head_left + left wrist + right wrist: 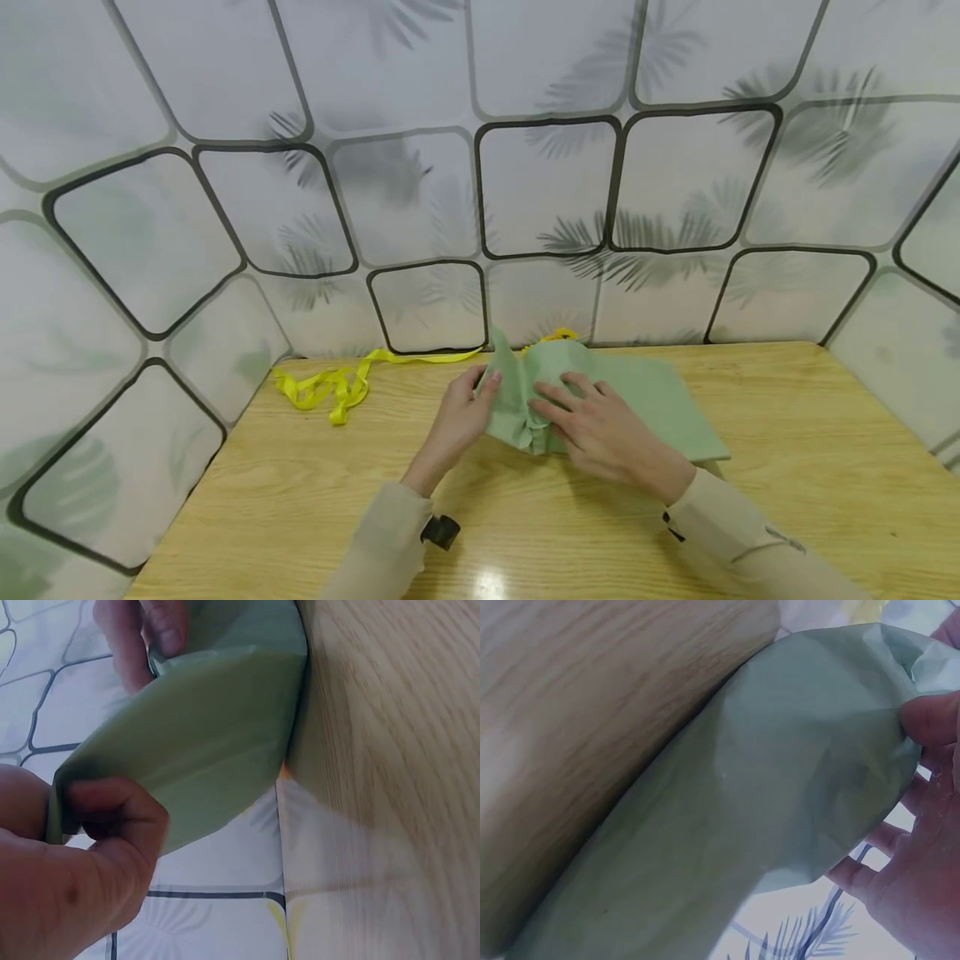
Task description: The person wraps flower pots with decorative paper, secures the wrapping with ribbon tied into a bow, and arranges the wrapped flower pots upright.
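A pale green sheet of paper (645,392) lies on the table, its left part raised and gathered into creased folds. My left hand (468,408) pinches the raised left edge; in the left wrist view the thumb and curled fingers (120,814) hold the paper's rim. Over the gathered part is my right hand (600,425), fingers spread across the bulge. One digit (930,720) presses on the folds in the right wrist view, with the other fingertips along the paper's edge, holding it. The underside of the folds is hidden.
A long yellow ribbon (345,387) lies in loose loops at the back left, one strand running toward the paper. Something yellow (558,334) shows behind the paper. A patterned cloth wall (427,308) closes off the back of the wooden table (300,492).
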Available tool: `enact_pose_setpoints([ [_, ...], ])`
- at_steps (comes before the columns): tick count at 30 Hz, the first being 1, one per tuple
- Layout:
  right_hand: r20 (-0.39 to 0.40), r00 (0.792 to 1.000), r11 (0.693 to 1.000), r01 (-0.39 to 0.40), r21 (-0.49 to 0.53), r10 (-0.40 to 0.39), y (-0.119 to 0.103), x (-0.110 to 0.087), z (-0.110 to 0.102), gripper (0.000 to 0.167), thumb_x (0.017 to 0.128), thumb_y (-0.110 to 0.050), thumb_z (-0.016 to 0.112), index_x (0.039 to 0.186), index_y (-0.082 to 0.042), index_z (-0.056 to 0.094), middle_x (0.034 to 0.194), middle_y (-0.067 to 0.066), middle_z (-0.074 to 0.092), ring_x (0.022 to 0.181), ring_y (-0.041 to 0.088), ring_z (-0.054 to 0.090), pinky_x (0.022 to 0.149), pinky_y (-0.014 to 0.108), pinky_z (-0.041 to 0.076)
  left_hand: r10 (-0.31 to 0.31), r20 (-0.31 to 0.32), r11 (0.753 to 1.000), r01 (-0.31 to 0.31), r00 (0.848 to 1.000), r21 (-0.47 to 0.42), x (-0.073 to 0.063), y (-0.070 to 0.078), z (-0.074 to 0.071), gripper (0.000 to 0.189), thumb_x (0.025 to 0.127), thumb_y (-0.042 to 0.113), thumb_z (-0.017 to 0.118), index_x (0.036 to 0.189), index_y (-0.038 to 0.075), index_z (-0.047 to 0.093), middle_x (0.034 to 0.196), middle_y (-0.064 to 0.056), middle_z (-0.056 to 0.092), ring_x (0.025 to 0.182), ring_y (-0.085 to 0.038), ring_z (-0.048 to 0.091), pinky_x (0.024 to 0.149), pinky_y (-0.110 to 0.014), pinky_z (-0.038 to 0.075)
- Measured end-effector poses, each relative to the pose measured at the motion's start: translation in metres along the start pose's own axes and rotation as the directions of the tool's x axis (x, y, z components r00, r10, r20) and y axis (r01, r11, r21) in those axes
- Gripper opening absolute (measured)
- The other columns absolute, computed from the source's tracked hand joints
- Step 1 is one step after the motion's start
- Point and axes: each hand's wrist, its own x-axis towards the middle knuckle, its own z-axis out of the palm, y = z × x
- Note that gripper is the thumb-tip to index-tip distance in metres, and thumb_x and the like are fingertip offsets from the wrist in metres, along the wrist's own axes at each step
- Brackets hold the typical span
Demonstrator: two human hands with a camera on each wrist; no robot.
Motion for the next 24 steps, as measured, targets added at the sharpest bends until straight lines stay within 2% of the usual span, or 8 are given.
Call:
enact_pose_setpoints([
  [7, 0.027, 0.995, 0.983, -0.102, 0.155, 0.099, 0.007, -0.001, -0.002, 0.046, 0.1, -0.025, 0.06, 0.144, -0.01, 0.057, 0.15, 0.005, 0.058, 0.136, 0.036, 0.054, 0.098, 0.059, 0.051, -0.025, -0.02, 0.996, 0.023, 1.0, -0.091, 0.005, 0.008, 0.009, 0.045, 0.11, 0.029, 0.047, 0.141, -0.002, 0.057, 0.141, -0.02, 0.061, 0.129, -0.031, 0.059, 0.108, -0.051, 0.048],
  [11, -0.027, 0.996, 0.977, -0.078, 0.2, 0.086, 0.011, -0.002, -0.002, 0.039, 0.096, -0.024, 0.067, 0.133, -0.011, 0.065, 0.148, 0.01, 0.059, 0.129, 0.037, 0.059, 0.093, 0.057, 0.054, -0.032, -0.01, 0.99, 0.03, 0.999, -0.138, 0.007, 0.007, 0.012, 0.047, 0.11, 0.031, 0.048, 0.142, -0.002, 0.057, 0.142, -0.021, 0.061, 0.126, -0.032, 0.061, 0.104, -0.047, 0.052],
  [13, -0.065, 0.996, 0.979, -0.054, 0.195, 0.068, 0.013, -0.002, -0.002, 0.034, 0.094, -0.024, 0.07, 0.127, -0.012, 0.069, 0.144, 0.014, 0.06, 0.122, 0.038, 0.063, 0.087, 0.054, 0.056, -0.029, -0.001, 0.987, 0.028, 1.0, -0.159, 0.008, 0.007, 0.014, 0.047, 0.11, 0.031, 0.049, 0.142, -0.003, 0.057, 0.143, -0.022, 0.06, 0.126, -0.033, 0.061, 0.101, -0.043, 0.054],
  [18, -0.127, 0.991, 0.987, -0.018, 0.158, 0.038, 0.015, 0.0, 0.001, 0.033, 0.091, -0.026, 0.075, 0.122, -0.014, 0.072, 0.129, 0.015, 0.064, 0.107, 0.032, 0.067, 0.076, 0.047, 0.058, -0.047, 0.004, 0.98, 0.047, 0.999, -0.195, 0.008, 0.009, 0.016, 0.047, 0.109, 0.031, 0.05, 0.143, -0.001, 0.056, 0.142, -0.022, 0.06, 0.122, -0.034, 0.064, 0.094, -0.038, 0.057],
  [22, -0.14, 0.99, 0.987, -0.01, 0.161, 0.032, 0.016, 0.001, 0.001, 0.036, 0.09, -0.026, 0.076, 0.122, -0.012, 0.073, 0.125, 0.013, 0.066, 0.104, 0.03, 0.068, 0.079, 0.045, 0.059, -0.054, -0.019, 0.981, 0.05, 0.998, -0.185, 0.008, 0.014, 0.018, 0.046, 0.109, 0.03, 0.05, 0.142, -0.001, 0.057, 0.139, -0.021, 0.062, 0.121, -0.033, 0.064, 0.094, -0.038, 0.056],
  [24, -0.137, 0.989, 0.98, -0.022, 0.2, 0.051, 0.017, 0.001, 0.0, 0.038, 0.089, -0.023, 0.076, 0.124, -0.01, 0.072, 0.126, 0.012, 0.067, 0.107, 0.03, 0.068, 0.085, 0.046, 0.059, -0.05, -0.022, 0.983, 0.046, 0.998, -0.179, 0.009, 0.016, 0.019, 0.045, 0.109, 0.03, 0.05, 0.141, -0.001, 0.058, 0.137, -0.02, 0.063, 0.12, -0.031, 0.063, 0.095, -0.038, 0.056],
])
